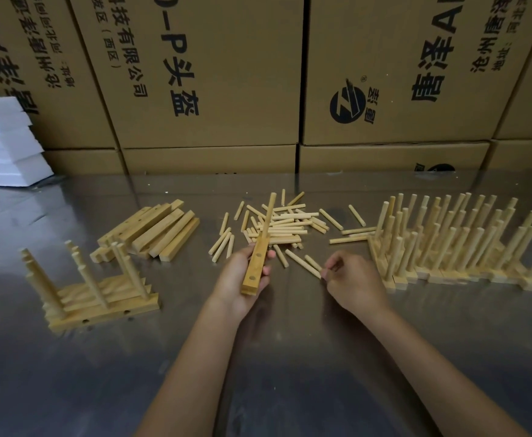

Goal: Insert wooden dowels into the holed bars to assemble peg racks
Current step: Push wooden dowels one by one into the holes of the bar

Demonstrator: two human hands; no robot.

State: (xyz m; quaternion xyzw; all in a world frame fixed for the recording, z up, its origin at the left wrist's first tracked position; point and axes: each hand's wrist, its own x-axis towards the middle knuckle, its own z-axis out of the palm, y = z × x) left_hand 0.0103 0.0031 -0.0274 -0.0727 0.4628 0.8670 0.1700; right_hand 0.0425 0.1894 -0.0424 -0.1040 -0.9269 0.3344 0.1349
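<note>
Holed bar [256, 262] is gripped in the left hand [242, 280] above the table [290, 357], one dowel [269, 216] already seated at its far end, empty holes facing up for loading. Right hand [351, 282] pinches a loose dowel [302, 264] at the near edge of the dowel pile [282, 223]. Finished racks [454, 241] crowd the right side and the bar stack [159, 230] the left; open surface lies toward the person.

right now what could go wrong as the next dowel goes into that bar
1. The left hand holds the bar in the air, so a hard push may twist it out of that grip.
2. The right hand pinches a dowel by its end; it could slip.
3. The finished racks stand close to that hand and could be knocked.
</note>
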